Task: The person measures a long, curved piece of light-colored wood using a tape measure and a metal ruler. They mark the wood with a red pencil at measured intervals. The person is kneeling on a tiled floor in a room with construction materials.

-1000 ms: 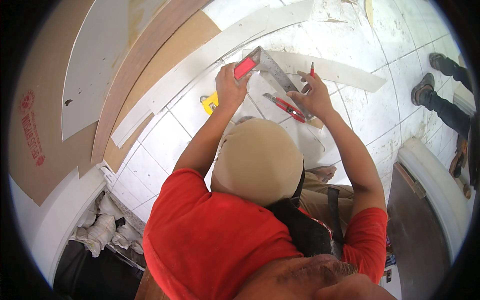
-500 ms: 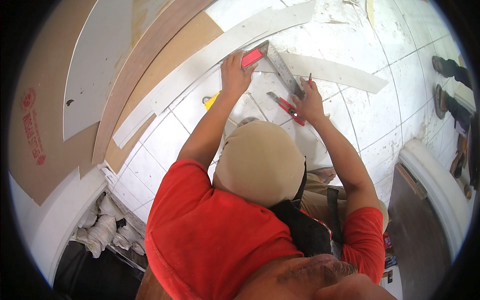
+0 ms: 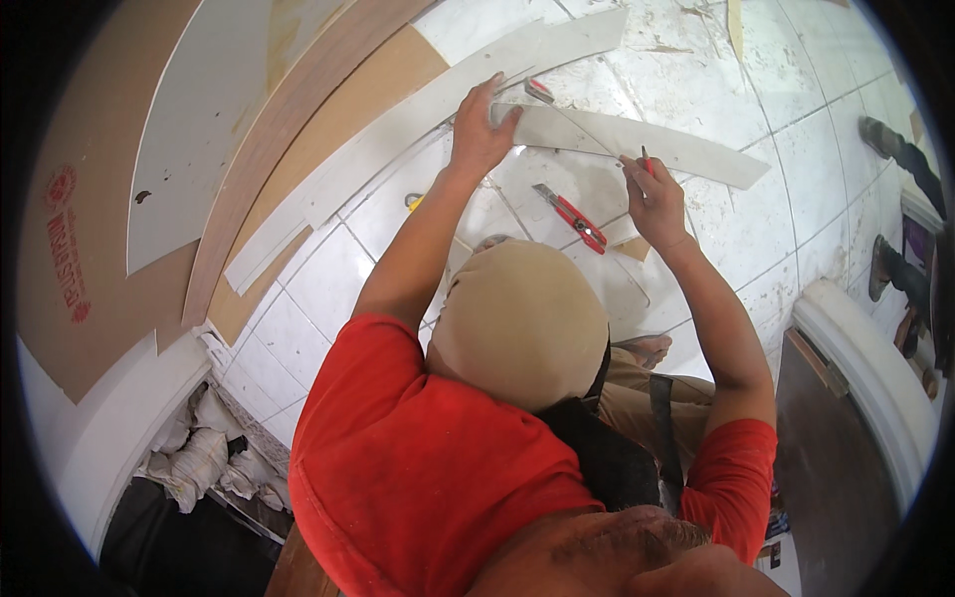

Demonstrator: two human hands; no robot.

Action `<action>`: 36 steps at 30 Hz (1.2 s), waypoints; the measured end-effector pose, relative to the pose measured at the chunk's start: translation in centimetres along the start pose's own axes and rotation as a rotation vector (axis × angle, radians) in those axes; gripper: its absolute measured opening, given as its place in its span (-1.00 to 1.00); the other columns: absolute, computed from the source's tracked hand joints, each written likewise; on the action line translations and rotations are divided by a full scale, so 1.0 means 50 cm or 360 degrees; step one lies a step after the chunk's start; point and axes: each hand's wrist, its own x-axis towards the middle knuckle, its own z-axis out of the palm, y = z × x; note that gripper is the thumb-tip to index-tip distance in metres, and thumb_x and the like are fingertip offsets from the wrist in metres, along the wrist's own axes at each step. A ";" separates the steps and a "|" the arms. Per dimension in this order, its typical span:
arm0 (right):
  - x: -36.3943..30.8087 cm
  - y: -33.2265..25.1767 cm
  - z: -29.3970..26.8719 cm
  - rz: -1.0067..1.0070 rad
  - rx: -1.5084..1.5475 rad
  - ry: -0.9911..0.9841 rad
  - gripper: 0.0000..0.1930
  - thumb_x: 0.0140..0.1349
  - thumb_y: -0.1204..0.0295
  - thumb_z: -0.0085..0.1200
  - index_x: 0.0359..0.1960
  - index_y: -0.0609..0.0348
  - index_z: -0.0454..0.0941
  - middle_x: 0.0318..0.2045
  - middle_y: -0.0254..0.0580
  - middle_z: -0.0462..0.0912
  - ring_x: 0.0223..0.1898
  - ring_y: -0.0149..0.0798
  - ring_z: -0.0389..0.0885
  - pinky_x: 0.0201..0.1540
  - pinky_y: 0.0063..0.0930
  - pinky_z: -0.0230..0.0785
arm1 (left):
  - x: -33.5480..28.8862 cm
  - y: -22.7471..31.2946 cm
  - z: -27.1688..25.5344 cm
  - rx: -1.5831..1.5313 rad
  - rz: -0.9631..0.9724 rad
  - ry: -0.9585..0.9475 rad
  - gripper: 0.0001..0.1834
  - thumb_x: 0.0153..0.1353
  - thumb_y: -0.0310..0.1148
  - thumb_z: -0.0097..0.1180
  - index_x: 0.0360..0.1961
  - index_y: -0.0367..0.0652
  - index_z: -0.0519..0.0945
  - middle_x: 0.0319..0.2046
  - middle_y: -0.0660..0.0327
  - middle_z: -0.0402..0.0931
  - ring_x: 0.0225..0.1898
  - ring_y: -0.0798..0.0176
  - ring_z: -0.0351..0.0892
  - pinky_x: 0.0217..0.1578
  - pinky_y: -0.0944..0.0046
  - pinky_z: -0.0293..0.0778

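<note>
My left hand (image 3: 484, 131) is open, fingers spread, its thumb at the left end of a grey-white strip (image 3: 686, 147) on the tiled floor. In my right hand (image 3: 657, 204) a short red pencil (image 3: 648, 163) is gripped, its dark tip upward. Across the strip, the metal square (image 3: 538, 91) now appears nearly edge-on, its red handle end beyond the strip. Its thin blade line reaches toward my right fingertips; whether they touch it I cannot tell. A red utility knife (image 3: 577, 221), blade out, lies between my arms. Something yellow (image 3: 413, 201) is partly hidden by my left forearm.
Long pale strips (image 3: 398, 124), a brown board (image 3: 288, 129) and large sheets (image 3: 204, 129) lie along the left. A small tan scrap (image 3: 634, 248) is near my right wrist. Another person's legs (image 3: 905, 164) are at the far right. White sacks (image 3: 199, 463) sit lower left.
My left hand has let go of the square's red handle and opened. The square has turned onto its edge. My right hand has moved right, with the pencil still in it.
</note>
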 end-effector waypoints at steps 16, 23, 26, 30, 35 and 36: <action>-0.050 0.016 0.158 0.0087 -0.0245 0.0109 -0.53 0.14 0.55 0.18 0.14 0.25 0.50 0.05 0.05 0.53 0.06 0.11 0.43 0.15 -0.14 0.34 | -0.029 0.001 0.029 0.0829 0.0173 -0.0560 0.26 -0.18 0.05 0.51 0.45 -0.23 0.04 0.13 -0.08 0.38 0.19 -0.12 0.30 0.27 0.02 0.19; -0.058 0.052 0.162 0.0043 -0.0191 0.0013 -0.52 0.15 0.51 0.19 0.16 0.25 0.49 0.06 0.07 0.52 0.07 0.11 0.43 0.16 -0.13 0.33 | -0.034 0.019 0.047 0.0826 0.0077 -0.0602 0.27 -0.22 0.13 0.50 0.43 -0.24 0.08 0.15 -0.07 0.33 0.18 -0.11 0.30 0.24 0.01 0.21; -0.073 0.067 0.158 0.0070 -0.0155 -0.0016 -0.52 0.15 0.49 0.20 0.15 0.26 0.49 0.07 0.04 0.52 0.08 0.09 0.43 0.16 -0.13 0.33 | -0.035 0.023 0.058 0.0845 0.0121 -0.0587 0.27 -0.22 0.16 0.49 0.43 -0.22 0.10 0.20 -0.06 0.29 0.19 -0.10 0.29 0.24 0.01 0.19; -0.076 0.075 0.151 0.0045 -0.0166 -0.0041 -0.50 0.09 0.57 0.18 0.15 0.25 0.50 0.12 -0.06 0.51 0.06 0.03 0.44 0.18 -0.18 0.31 | -0.032 0.023 0.074 0.0853 0.0115 -0.0582 0.22 -0.22 0.17 0.47 0.42 -0.14 0.16 0.23 -0.05 0.27 0.19 -0.07 0.29 0.22 -0.01 0.21; -0.075 0.089 0.145 0.0045 -0.0095 -0.0068 -0.48 0.08 0.57 0.21 0.15 0.20 0.50 0.13 -0.03 0.52 0.09 0.06 0.44 0.19 -0.16 0.31 | -0.023 0.010 0.090 0.0721 0.0392 -0.0524 0.20 -0.16 0.13 0.44 0.41 -0.24 0.12 0.25 -0.08 0.28 0.27 -0.10 0.23 0.34 -0.04 0.09; -0.071 0.095 0.142 0.0042 -0.0119 -0.0071 -0.48 0.07 0.58 0.21 0.15 0.20 0.50 0.13 -0.03 0.52 0.09 0.06 0.44 0.19 -0.16 0.31 | -0.022 0.003 0.094 0.0685 0.0478 -0.0493 0.19 -0.15 0.11 0.44 0.41 -0.26 0.11 0.25 -0.09 0.29 0.29 -0.11 0.22 0.36 -0.05 0.06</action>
